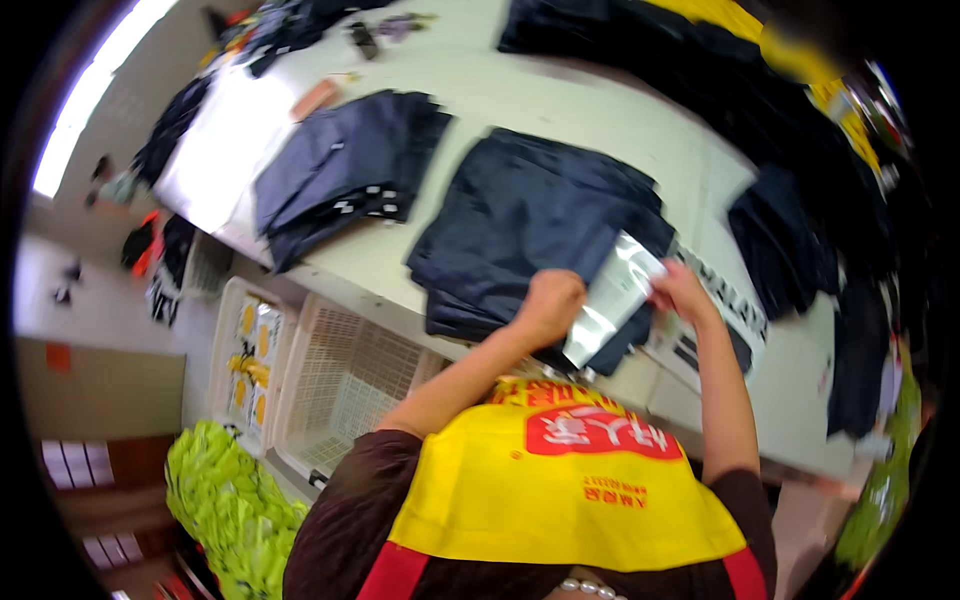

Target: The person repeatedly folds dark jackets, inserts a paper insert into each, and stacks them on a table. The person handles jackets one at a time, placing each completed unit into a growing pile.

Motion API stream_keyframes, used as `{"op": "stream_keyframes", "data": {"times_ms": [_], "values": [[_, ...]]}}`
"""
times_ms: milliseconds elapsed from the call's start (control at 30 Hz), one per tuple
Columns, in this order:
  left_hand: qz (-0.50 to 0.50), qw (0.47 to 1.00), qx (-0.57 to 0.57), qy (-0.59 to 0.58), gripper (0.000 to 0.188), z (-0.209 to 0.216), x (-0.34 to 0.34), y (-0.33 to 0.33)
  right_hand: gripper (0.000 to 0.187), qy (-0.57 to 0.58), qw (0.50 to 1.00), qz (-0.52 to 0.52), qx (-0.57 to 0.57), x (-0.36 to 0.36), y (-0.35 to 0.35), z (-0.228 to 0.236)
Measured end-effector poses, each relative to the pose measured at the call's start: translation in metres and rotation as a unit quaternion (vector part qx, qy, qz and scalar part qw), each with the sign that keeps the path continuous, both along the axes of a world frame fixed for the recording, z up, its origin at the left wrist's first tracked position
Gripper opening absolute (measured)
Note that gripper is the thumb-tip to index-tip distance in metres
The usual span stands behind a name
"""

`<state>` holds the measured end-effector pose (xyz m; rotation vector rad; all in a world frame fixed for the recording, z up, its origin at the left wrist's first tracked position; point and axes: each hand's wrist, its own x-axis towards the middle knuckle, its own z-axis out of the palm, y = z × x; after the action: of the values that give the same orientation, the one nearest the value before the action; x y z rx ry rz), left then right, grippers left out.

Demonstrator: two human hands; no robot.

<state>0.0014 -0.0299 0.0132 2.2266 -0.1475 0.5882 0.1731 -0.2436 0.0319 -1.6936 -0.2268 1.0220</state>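
A stack of folded dark navy garments (530,200) lies on the white table in front of me. Over its right front part is a shiny silvery-white plastic sheet (615,300), held at a slant. My right hand (682,290) pinches this sheet by its right edge near the top. My left hand (553,305) is closed, with its fingers curled, at the front of the stack just left of the sheet. Whether it grips the sheet, cloth or nothing is hidden. Under my right forearm lies a white sheet with bold black lettering (720,310).
Another pile of dark garments (345,165) lies to the left, with a pinkish block (315,100) behind it. Dark clothing (690,75) heaps along the far right. Below the table's left edge stand a white plastic basket (345,370) and bright green bags (230,500).
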Motion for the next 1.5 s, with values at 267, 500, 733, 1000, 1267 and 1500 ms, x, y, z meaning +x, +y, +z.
{"op": "stream_keyframes", "data": {"times_ms": [267, 500, 733, 1000, 1267, 1500], "values": [[-0.065, 0.998, 0.022, -0.013, 0.011, 0.006, -0.007, 0.009, 0.008, -0.112, 0.992, 0.004, -0.061, 0.014, 0.007, 0.015], [-0.086, 0.993, -0.082, 0.001, 0.009, -0.005, -0.004, 0.018, 0.018, 0.086, 0.982, -0.098, 0.137, -0.017, 0.072, -0.012], [0.018, 0.998, 0.007, 0.065, 0.028, -0.004, 0.009, 0.006, 0.052, -0.513, 0.824, 0.241, -0.004, -0.031, 0.075, -0.006], [0.040, 0.988, 0.071, 0.128, 0.046, -0.020, 0.020, -0.003, 0.008, -0.590, 0.650, 0.370, -0.306, -0.040, 0.063, 0.065], [0.071, 0.953, 0.159, 0.248, 0.069, 0.005, 0.028, 0.001, 0.017, -0.531, 0.744, 0.404, 0.038, -0.033, 0.044, 0.105], [0.112, 0.942, 0.237, 0.209, 0.072, -0.008, 0.030, -0.021, 0.021, -0.548, 0.652, 0.455, -0.261, -0.107, 0.047, 0.065]]}}
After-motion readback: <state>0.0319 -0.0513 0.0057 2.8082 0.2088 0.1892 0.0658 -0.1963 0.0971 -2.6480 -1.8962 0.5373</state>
